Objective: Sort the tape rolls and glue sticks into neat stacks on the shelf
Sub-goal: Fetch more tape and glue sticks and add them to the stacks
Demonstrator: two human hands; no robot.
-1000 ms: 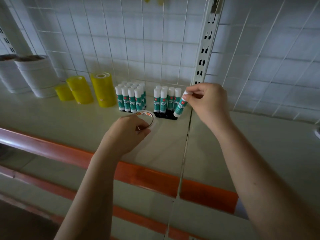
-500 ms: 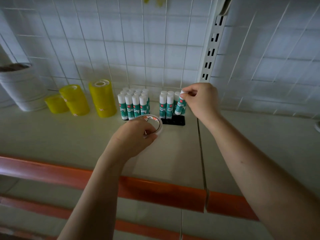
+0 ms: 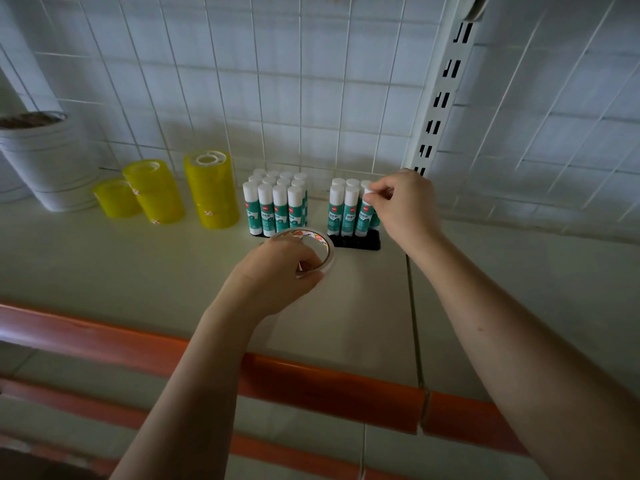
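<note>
My left hand [image 3: 277, 268] grips a thin white tape roll [image 3: 317, 245], held just above the shelf in front of the glue sticks. My right hand [image 3: 401, 209] pinches the white cap of a glue stick [image 3: 363, 216] standing slightly tilted in the black tray [image 3: 363, 242], next to two other rows of sticks. A full block of white-and-green glue sticks [image 3: 275, 206] stands to the left. Three stacks of yellow tape rolls [image 3: 211, 188] stand further left, the tallest nearest the glue.
A white bucket-like stack [image 3: 48, 161] stands at the far left. The shelf [image 3: 138, 271] has an orange front edge [image 3: 311, 386]. A wire grid back panel [image 3: 311, 98] and a slotted upright [image 3: 440, 98] rise behind. A lower shelf shows below.
My right hand brought the glue stick from a steep tilt to nearly upright in the black tray. The left hand kept hold of the tape roll. The camera moved closer.
</note>
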